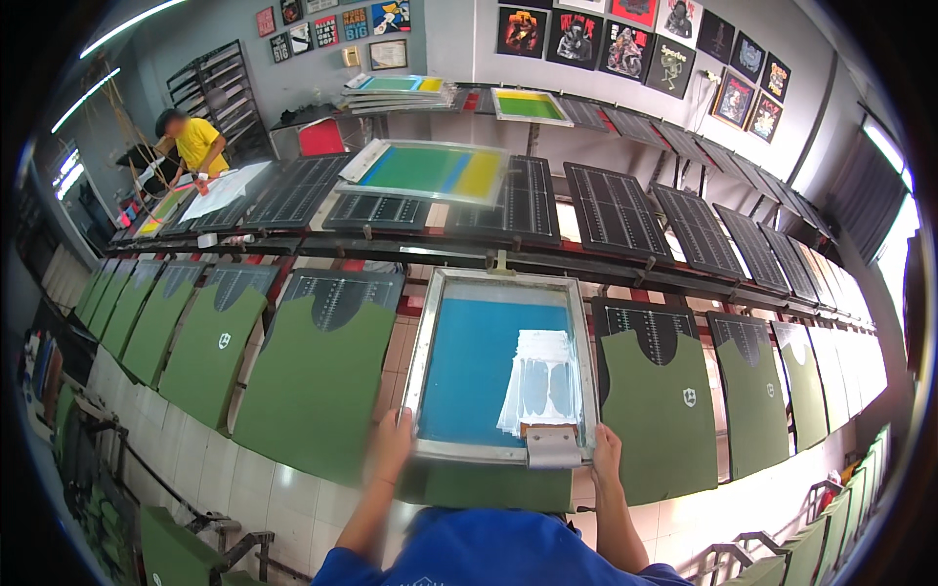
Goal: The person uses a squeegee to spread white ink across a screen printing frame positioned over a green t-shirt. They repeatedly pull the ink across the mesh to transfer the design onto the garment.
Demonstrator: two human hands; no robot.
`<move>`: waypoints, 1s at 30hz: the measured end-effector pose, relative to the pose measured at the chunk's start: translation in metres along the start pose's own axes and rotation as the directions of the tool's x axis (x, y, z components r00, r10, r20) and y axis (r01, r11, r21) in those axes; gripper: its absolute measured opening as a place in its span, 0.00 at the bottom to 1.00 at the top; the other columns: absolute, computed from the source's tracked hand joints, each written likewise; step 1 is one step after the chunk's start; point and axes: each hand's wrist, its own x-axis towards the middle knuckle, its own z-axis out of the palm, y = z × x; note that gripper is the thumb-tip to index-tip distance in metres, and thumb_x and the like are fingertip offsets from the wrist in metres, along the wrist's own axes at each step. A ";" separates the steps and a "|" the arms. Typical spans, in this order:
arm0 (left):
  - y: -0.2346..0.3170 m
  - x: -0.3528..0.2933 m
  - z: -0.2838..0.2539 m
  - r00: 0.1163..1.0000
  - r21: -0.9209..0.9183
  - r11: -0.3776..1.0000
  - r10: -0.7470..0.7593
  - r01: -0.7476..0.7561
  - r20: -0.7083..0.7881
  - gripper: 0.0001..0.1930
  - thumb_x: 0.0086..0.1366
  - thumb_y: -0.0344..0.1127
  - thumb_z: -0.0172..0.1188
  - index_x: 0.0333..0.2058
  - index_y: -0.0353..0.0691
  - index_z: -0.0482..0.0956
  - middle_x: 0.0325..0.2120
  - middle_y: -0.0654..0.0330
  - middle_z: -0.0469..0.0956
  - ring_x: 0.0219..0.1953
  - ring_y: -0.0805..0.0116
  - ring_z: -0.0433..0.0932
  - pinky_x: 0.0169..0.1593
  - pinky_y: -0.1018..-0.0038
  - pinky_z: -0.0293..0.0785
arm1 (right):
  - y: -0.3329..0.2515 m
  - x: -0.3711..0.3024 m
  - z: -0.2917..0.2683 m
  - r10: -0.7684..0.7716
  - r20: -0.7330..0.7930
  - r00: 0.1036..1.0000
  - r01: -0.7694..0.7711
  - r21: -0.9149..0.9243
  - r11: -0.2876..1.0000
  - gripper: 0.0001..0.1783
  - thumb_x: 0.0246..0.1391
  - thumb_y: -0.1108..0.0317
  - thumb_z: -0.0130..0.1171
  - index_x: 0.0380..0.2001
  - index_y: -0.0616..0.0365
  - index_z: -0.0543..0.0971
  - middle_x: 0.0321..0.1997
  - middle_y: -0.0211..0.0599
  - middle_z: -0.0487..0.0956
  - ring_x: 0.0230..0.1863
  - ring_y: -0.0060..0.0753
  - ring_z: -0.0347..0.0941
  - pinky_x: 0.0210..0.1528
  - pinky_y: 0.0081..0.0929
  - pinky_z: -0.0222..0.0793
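Note:
Both my hands hold a screen-printing frame (425, 352) by its sides near the lower corners. My left hand (395, 439) grips the lower left side, and my right hand (607, 451) is closed round the lower right side. Blue mesh (469, 342) fills the metal frame, with a smeared patch of white ink (542, 376) at its right. A squeegee (554, 448) with a grey handle leans across the lower right edge, below the ink. Beneath the frame, part of a green fabric piece (489, 485) shows; the rest is hidden.
Green fabric pieces (313, 381) lie on a row of dark printing boards (645, 320), some with small white prints. Behind, another screen (420, 168) with green and yellow mesh rests over more boards. A person in a yellow shirt (198, 144) bends over the far left boards.

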 end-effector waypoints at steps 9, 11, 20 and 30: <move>0.032 0.015 -0.024 0.967 -0.095 0.974 -0.187 0.205 0.172 0.20 0.73 0.46 0.51 0.44 0.31 0.79 0.29 0.53 0.80 0.30 0.63 0.78 0.37 0.65 0.74 | -0.017 -0.016 0.019 0.019 -0.020 1.000 -0.019 -0.012 1.000 0.19 0.72 0.62 0.48 0.45 0.70 0.80 0.38 0.35 0.83 0.36 0.23 0.78 0.42 0.23 0.73; 0.027 0.015 -0.022 0.980 -0.096 0.980 -0.162 0.173 0.114 0.21 0.73 0.46 0.51 0.45 0.31 0.78 0.30 0.55 0.79 0.30 0.66 0.77 0.36 0.67 0.73 | -0.031 -0.021 0.026 0.000 -0.028 1.000 -0.001 -0.026 1.000 0.19 0.72 0.62 0.49 0.46 0.70 0.80 0.37 0.34 0.83 0.36 0.22 0.77 0.41 0.23 0.73; 0.034 0.020 -0.023 0.903 -0.281 0.860 -0.382 0.425 0.195 0.23 0.76 0.48 0.45 0.45 0.31 0.79 0.32 0.61 0.78 0.32 0.73 0.75 0.36 0.72 0.72 | -0.050 -0.027 0.040 0.116 -0.196 0.974 -0.112 0.032 0.993 0.16 0.69 0.66 0.54 0.47 0.70 0.80 0.38 0.33 0.82 0.36 0.20 0.75 0.40 0.20 0.71; -0.056 0.016 0.006 0.919 -0.027 0.919 -0.393 0.393 0.026 0.27 0.76 0.49 0.42 0.44 0.27 0.80 0.42 0.38 0.80 0.46 0.42 0.77 0.51 0.56 0.71 | 0.015 -0.021 0.036 -0.008 -0.360 0.933 -0.064 -0.187 0.980 0.16 0.64 0.66 0.60 0.42 0.72 0.83 0.35 0.38 0.83 0.36 0.25 0.76 0.41 0.25 0.70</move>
